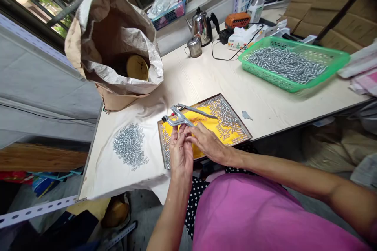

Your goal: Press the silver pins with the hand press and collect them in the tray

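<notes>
Over a shallow framed tray [206, 150] with a yellow base, my two hands meet at the fingertips. Silver hand pliers [181, 117], with a spring between the handles, lie across my fingers above the tray. My right hand [207, 143] is closed, and the lower handle runs into its fingers. Its thumb and finger reach to my left hand [181, 151], palm up, fingers curled together just below the pliers' head. Something tiny may be pinched there; I cannot make it out. Small metal pins [225, 115] lie in the tray, mostly at its right end.
A pile of metal pins [129, 145] lies on white cloth at the left. Behind it stands a large open paper sack [112, 90]. A green basket [265, 73] of pins sits at the right. Toward the back are a kettle [202, 25], a metal cup [194, 48] and an orange battery [237, 19].
</notes>
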`<state>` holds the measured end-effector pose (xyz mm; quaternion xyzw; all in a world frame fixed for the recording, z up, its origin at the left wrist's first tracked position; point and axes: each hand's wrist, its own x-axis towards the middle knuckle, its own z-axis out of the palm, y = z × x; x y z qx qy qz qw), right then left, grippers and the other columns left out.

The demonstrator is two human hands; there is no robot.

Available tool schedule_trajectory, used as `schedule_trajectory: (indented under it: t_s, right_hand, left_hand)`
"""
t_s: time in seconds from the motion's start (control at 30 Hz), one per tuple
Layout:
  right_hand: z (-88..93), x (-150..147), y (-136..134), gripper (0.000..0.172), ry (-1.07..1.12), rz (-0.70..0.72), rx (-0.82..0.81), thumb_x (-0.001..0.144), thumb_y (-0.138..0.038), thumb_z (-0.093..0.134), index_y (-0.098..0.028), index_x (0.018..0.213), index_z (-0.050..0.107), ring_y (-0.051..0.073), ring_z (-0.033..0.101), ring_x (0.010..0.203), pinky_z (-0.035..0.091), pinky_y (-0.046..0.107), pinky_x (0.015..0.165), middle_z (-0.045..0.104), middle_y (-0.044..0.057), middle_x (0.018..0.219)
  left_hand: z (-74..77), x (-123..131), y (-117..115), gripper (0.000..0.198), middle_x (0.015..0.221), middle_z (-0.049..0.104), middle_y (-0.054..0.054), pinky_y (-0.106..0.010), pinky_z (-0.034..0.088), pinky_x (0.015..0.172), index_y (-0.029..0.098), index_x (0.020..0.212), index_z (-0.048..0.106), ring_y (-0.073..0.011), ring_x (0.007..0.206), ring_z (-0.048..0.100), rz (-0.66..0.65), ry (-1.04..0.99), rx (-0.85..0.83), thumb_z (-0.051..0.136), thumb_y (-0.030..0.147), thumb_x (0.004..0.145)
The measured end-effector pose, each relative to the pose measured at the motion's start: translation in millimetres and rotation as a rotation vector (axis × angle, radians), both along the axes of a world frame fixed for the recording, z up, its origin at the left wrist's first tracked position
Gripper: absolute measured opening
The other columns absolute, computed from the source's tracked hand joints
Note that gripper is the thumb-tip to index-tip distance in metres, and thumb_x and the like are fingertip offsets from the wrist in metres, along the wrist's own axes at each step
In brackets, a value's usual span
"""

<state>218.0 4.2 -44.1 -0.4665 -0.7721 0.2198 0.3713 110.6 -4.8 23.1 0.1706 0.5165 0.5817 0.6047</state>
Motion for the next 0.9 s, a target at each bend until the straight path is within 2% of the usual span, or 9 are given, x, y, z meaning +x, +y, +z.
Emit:
schedule_trajectory:
  t_s: [0.17,0.33,0.47,0.6,0.73,0.83,0.9]
  right_hand:
    - [-8.2,-6.2,-1.3,0.028,0.064,-0.037,0.084,0.107,-0.034,0.041,-0.018,0.114,0.062,0.021,0.060,0.090,0.058,0.037,0.078,0.058,0.009,0.101]
    - [-16.5,-5.7,0.1,0.028,0.177,-0.048,0.236,0.108,-0.032,0.038,-0.018,0.107,0.063,0.020,0.060,0.088,0.057,0.036,0.078,0.060,0.008,0.095]
    - [-13.8,-0.6,2.1,0.027,0.189,-0.034,0.265,0.108,-0.030,0.038,-0.019,0.109,0.063,0.020,0.060,0.089,0.056,0.036,0.079,0.062,0.008,0.096]
    - [-12.5,3.1,4.0,0.029,0.122,0.013,0.298,0.108,-0.026,0.036,-0.016,0.110,0.062,0.021,0.060,0.092,0.056,0.036,0.081,0.063,0.010,0.098]
    - [-16.4,11.0,11.2,0.028,0.066,0.057,0.334,0.108,-0.025,0.036,-0.015,0.113,0.060,0.019,0.060,0.089,0.055,0.034,0.078,0.063,0.009,0.098]
    - [-19.6,32.4,23.4,0.031,-0.010,0.155,0.351,0.108,-0.020,0.035,-0.016,0.131,0.054,0.019,0.060,0.091,0.052,0.033,0.079,0.064,0.007,0.098]
    - [-22.5,52.8,33.2,0.036,-0.097,0.240,0.350,0.107,-0.020,0.039,-0.017,0.142,0.048,0.019,0.060,0.094,0.050,0.034,0.082,0.066,0.006,0.100]
  left_hand:
    - [-2.0,8.7,-6.9,0.046,0.127,0.070,-0.006,-0.015,0.051,0.097,0.024,0.133,0.059,-0.0109,0.123,0.063,0.011,-0.051,0.063,0.049,0.001,0.095]
    - [-8.1,9.3,-16.3,0.014,0.100,0.074,-0.007,-0.018,0.054,0.088,0.014,0.095,0.072,-0.0106,0.093,0.070,0.083,-0.213,0.035,0.059,0.019,0.098]
    - [-17.8,6.9,-22.1,0.013,0.089,0.075,-0.005,-0.025,0.055,0.084,0.014,0.080,0.074,-0.0131,0.084,0.069,0.029,-0.169,0.017,0.083,0.024,0.079]
    - [-27.1,5.1,-23.1,0.030,0.088,0.076,-0.004,-0.027,0.053,0.084,0.016,0.077,0.076,-0.0147,0.085,0.069,0.011,-0.037,0.090,0.095,0.030,0.059]
    - [-26.7,-13.0,-16.9,0.039,0.084,0.074,-0.003,-0.026,0.051,0.073,0.016,0.078,0.075,-0.0121,0.072,0.065,0.054,0.131,0.087,0.094,0.040,0.054]
    - [-16.1,-46.4,-7.4,0.041,0.076,0.070,0.000,-0.022,0.044,0.061,0.015,0.077,0.072,-0.0087,0.061,0.056,0.144,0.444,0.102,0.089,0.047,0.058]
    - [-7.9,-69.8,-0.4,0.040,0.072,0.067,0.000,-0.022,0.040,0.058,0.014,0.078,0.072,-0.0087,0.059,0.052,0.039,0.694,0.107,0.086,0.049,0.062]
